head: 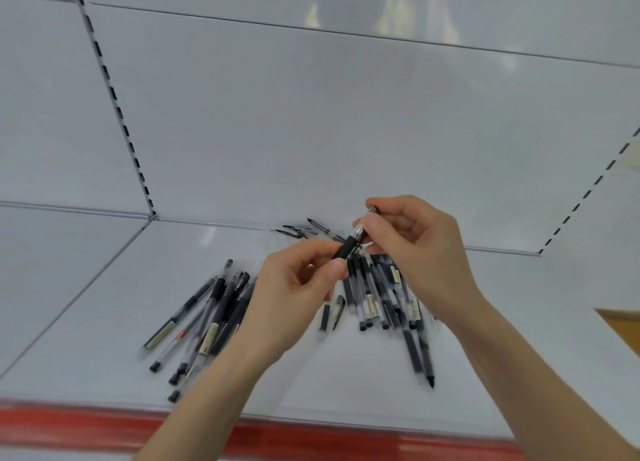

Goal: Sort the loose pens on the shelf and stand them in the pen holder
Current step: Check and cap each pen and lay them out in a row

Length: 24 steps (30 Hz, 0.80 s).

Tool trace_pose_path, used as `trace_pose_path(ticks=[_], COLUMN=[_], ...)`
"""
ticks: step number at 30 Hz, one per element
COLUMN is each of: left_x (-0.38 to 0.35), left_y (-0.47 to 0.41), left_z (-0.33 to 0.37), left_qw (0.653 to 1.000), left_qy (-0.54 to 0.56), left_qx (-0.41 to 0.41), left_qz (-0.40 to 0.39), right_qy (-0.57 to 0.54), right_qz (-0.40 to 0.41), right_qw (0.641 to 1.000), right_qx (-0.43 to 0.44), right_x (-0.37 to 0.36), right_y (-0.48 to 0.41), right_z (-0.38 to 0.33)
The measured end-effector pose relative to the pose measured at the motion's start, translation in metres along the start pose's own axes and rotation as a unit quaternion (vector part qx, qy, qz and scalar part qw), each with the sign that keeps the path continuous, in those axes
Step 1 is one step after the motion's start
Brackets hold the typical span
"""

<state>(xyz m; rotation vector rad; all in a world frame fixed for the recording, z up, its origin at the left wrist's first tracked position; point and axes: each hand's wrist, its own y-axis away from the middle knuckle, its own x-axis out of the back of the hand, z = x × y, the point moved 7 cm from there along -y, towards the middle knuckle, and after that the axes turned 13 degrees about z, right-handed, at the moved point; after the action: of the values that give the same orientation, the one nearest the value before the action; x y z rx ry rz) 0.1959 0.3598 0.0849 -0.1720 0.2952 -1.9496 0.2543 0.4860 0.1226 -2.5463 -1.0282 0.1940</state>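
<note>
Head view: left hand (294,287) and right hand (415,252) both pinch one pen (348,245) in their fingers (304,251) above the shelf (104,322). Blurred loose pens (214,308) lie beneath, partly hidden by the hands.

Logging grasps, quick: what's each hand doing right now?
Left hand: pinching the pen by its black end.
Right hand: pinching the same pen by its clear end.
</note>
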Motion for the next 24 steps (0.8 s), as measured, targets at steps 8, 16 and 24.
trace_pose_path(ticks=[8,16,24], left_x=[0.009,0.028,0.030], left_y=[-0.008,0.000,0.007], left_z=[-0.014,-0.050,-0.063], left_qw=[0.995,0.863,0.825], left_qy=[-0.093,-0.503,-0.562], left_qx=[0.023,-0.045,-0.013], left_qz=[0.029,0.008,-0.055], right_qy=[0.069,0.459,0.480], right_qz=[-0.045,-0.126,-0.146], right_qw=[0.995,0.879,0.864], right_qx=[-0.059,-0.023,-0.048], right_x=[0.003,0.013,0.004], right_y=[-0.011,-0.017,-0.014], right_z=[0.031,0.090,0.100])
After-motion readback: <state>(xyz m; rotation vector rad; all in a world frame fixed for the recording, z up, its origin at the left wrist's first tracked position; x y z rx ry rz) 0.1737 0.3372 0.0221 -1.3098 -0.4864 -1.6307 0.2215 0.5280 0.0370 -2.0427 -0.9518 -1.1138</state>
